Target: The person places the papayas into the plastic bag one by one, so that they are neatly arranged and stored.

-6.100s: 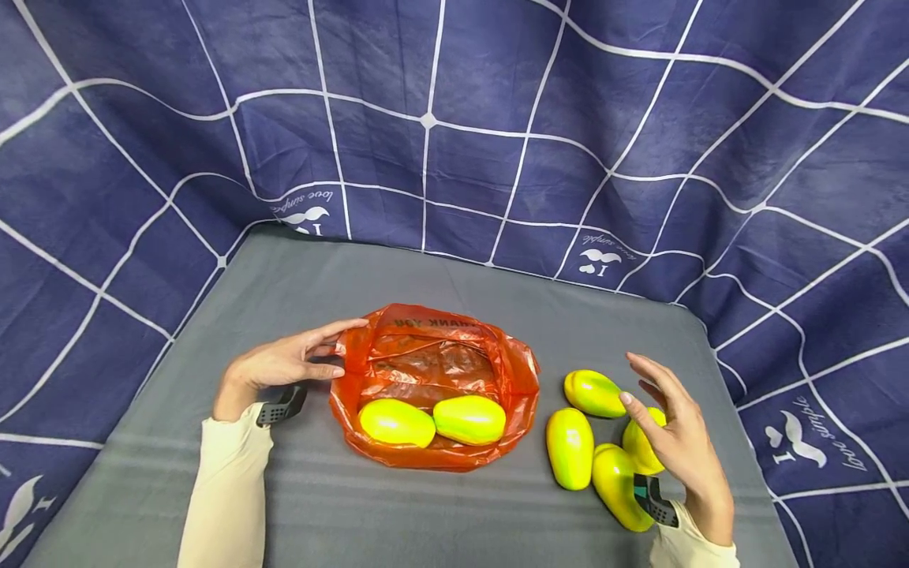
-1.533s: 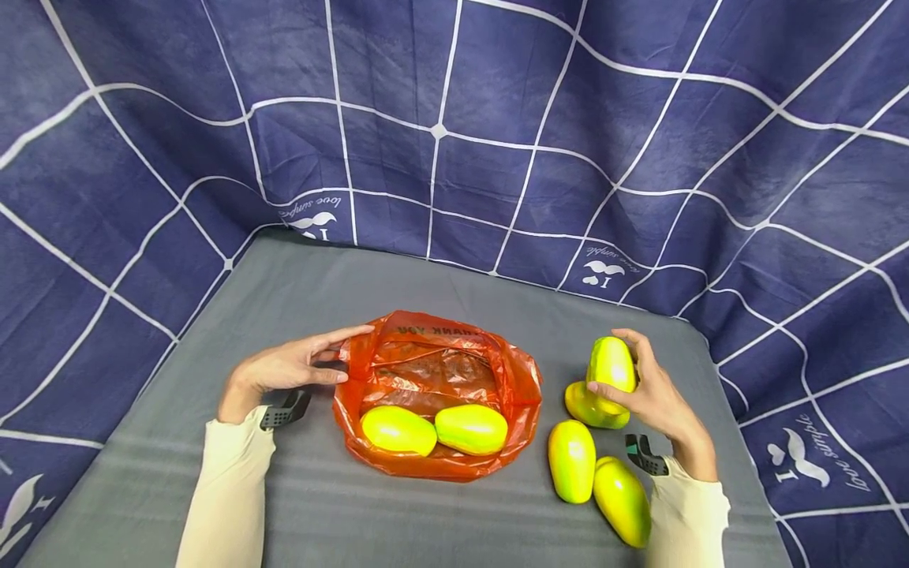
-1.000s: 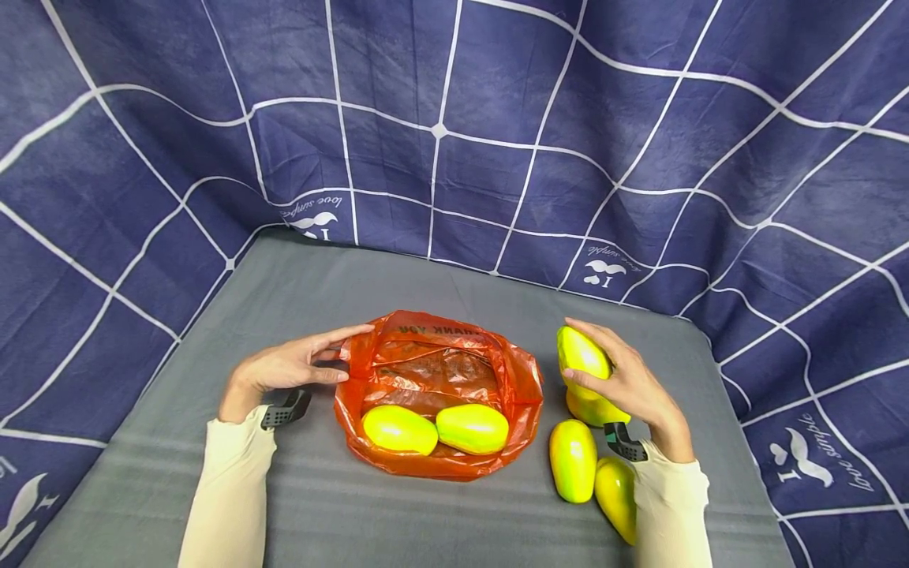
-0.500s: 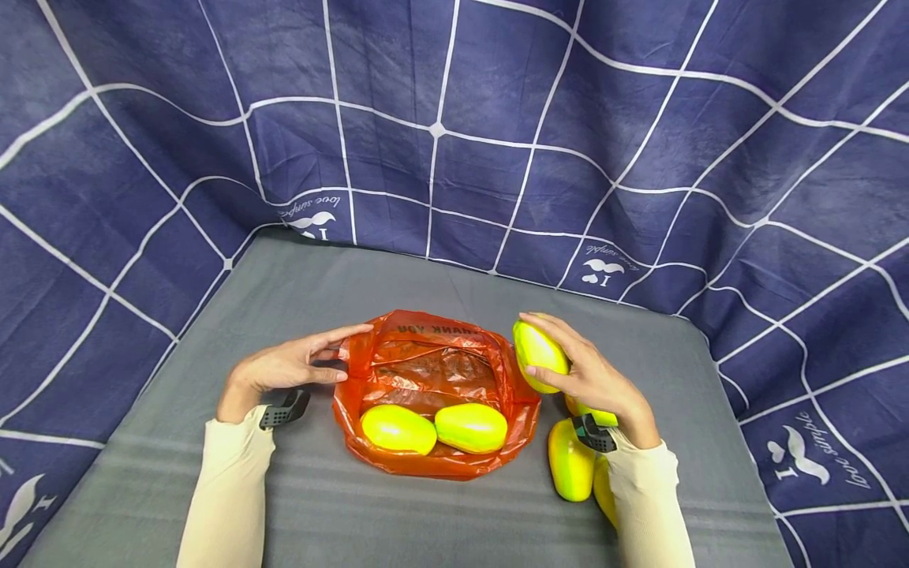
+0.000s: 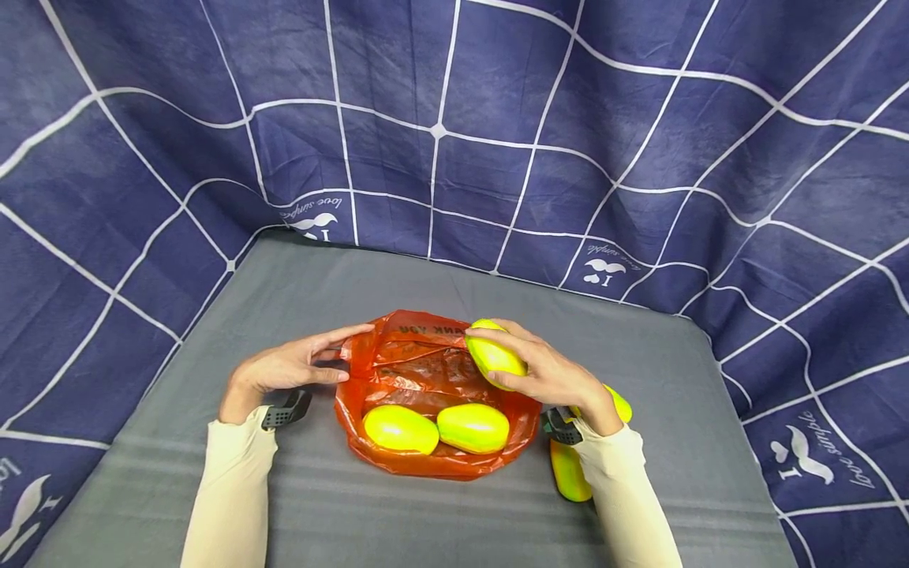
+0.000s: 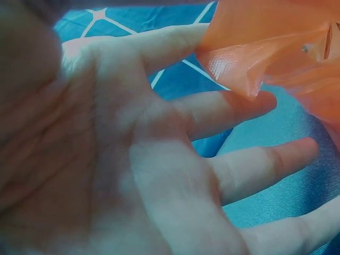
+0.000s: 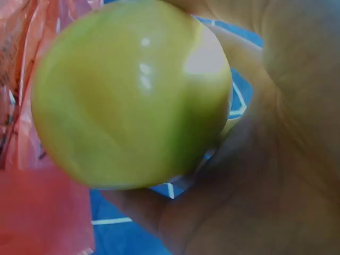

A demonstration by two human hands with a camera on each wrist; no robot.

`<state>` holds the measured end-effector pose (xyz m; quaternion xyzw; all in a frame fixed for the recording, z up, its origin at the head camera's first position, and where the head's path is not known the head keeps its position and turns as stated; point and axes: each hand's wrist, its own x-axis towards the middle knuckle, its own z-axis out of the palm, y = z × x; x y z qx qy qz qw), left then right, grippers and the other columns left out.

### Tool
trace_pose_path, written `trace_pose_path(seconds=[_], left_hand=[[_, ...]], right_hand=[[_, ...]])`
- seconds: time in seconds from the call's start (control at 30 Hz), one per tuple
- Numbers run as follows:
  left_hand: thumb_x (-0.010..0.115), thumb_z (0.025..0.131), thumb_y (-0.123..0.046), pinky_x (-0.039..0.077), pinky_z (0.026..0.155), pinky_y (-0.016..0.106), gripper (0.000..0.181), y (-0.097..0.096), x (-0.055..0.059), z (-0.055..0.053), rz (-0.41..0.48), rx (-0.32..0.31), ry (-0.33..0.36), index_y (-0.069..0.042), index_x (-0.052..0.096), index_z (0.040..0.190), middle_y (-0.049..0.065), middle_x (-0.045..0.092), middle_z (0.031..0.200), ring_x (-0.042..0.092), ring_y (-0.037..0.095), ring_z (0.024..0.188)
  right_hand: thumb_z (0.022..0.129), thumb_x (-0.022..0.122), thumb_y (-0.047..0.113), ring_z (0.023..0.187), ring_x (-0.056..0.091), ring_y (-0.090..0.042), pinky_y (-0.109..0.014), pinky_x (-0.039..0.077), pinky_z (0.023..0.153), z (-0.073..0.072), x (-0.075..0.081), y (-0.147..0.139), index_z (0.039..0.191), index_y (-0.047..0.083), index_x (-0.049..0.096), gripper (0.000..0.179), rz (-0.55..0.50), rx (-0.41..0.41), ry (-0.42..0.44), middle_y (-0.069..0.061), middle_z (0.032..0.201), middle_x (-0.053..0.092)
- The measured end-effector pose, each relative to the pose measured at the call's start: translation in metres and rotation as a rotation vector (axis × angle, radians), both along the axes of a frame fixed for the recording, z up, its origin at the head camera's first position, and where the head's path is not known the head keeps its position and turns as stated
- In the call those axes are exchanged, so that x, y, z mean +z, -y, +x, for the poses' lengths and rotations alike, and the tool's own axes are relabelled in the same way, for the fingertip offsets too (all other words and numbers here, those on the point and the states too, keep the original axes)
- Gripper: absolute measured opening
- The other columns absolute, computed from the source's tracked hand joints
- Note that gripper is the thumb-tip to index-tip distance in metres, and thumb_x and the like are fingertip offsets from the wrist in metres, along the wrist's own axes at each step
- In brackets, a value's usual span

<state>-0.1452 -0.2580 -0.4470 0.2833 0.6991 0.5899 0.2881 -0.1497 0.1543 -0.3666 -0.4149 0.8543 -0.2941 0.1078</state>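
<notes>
A red plastic bag (image 5: 419, 369) lies with its mouth spread wide on the grey cloth. My left hand (image 5: 280, 369) stays at the bag's left rim, fingers extended and apart, touching the film; in the left wrist view the bag's edge (image 6: 239, 58) overlaps the fingers. Over the right part of the mouth, my right hand (image 5: 547, 377) grips a glossy yellow-green mango (image 5: 493, 356) between thumb and fingers. The right wrist view shows this mango (image 7: 127, 101) large, beside the bag. Two more mangoes, one left (image 5: 401, 430) and one right (image 5: 473, 427), lie inside the near edge.
Right of the bag, one mango (image 5: 570, 475) and another mango (image 5: 619, 402) lie on the grey cloth (image 5: 398, 521), partly covered by my right forearm. A blue curtain (image 5: 383, 158) with white grid lines rises behind and at both sides.
My right hand picked a mango from the group at right and carried it leftward over the bag's mouth. My left hand stays at the rim.
</notes>
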Motion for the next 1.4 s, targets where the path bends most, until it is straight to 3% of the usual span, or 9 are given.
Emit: trace_pose_path(seconds=[0.17, 0.37, 0.6, 0.77, 1.03, 1.4], left_hand=[[0.063, 0.097, -0.004, 0.048, 0.101, 0.023, 0.079, -0.001, -0.001, -0.001, 0.001, -0.007, 0.001, -0.008, 0.017, 0.161, 0.026, 0.030, 0.158, 0.045, 0.036, 0.137], [0.063, 0.096, -0.003, 0.048, 0.100, 0.024, 0.079, -0.001, -0.002, -0.001, 0.004, -0.004, 0.007, -0.008, 0.016, 0.161, 0.025, 0.028, 0.160, 0.046, 0.035, 0.137], [0.064, 0.096, -0.004, 0.051, 0.099, 0.026, 0.080, -0.002, -0.001, -0.001, 0.000, 0.003, 0.025, -0.009, 0.017, 0.161, 0.025, 0.027, 0.160, 0.045, 0.041, 0.135], [0.065, 0.096, -0.005, 0.051, 0.098, 0.027, 0.081, -0.003, -0.001, -0.001, -0.009, 0.014, 0.037, -0.012, 0.018, 0.161, 0.023, 0.025, 0.161, 0.043, 0.044, 0.136], [0.065, 0.096, -0.005, 0.053, 0.097, 0.029, 0.082, -0.003, -0.002, -0.001, -0.006, 0.019, 0.067, -0.011, 0.017, 0.161, 0.024, 0.025, 0.161, 0.041, 0.045, 0.137], [0.063, 0.097, -0.005, 0.050, 0.100, 0.025, 0.080, -0.002, -0.003, -0.001, 0.005, 0.005, 0.060, -0.009, 0.015, 0.161, 0.023, 0.024, 0.162, 0.042, 0.044, 0.138]], right_hand=[[0.096, 0.064, 0.021, 0.141, 0.035, -0.018, -0.049, 0.034, 0.113, -0.001, -0.010, 0.014, 0.154, 0.033, 0.038, 0.064, 0.023, 0.076, -0.010, 0.002, 0.156, 0.037], [0.095, 0.064, 0.017, 0.143, 0.034, -0.020, -0.048, 0.030, 0.113, -0.005, -0.021, 0.027, 0.151, 0.021, 0.039, 0.062, 0.070, 0.113, -0.031, 0.000, 0.156, 0.038], [0.096, 0.065, 0.020, 0.139, 0.039, -0.024, -0.048, 0.037, 0.112, -0.009, -0.034, 0.026, 0.146, 0.019, 0.046, 0.053, 0.109, 0.102, 0.072, -0.006, 0.153, 0.040], [0.097, 0.066, 0.023, 0.135, 0.044, -0.020, -0.047, 0.038, 0.112, -0.013, -0.042, 0.019, 0.147, 0.022, 0.048, 0.053, 0.114, 0.107, 0.134, -0.001, 0.149, 0.047], [0.097, 0.064, 0.019, 0.140, 0.042, -0.025, -0.051, 0.029, 0.118, -0.016, -0.052, 0.015, 0.149, 0.016, 0.045, 0.055, 0.146, 0.088, 0.124, -0.002, 0.152, 0.047], [0.095, 0.062, 0.011, 0.139, 0.042, -0.022, -0.047, 0.034, 0.117, -0.018, -0.061, 0.012, 0.149, 0.015, 0.044, 0.057, 0.130, 0.135, 0.176, -0.003, 0.151, 0.047]])
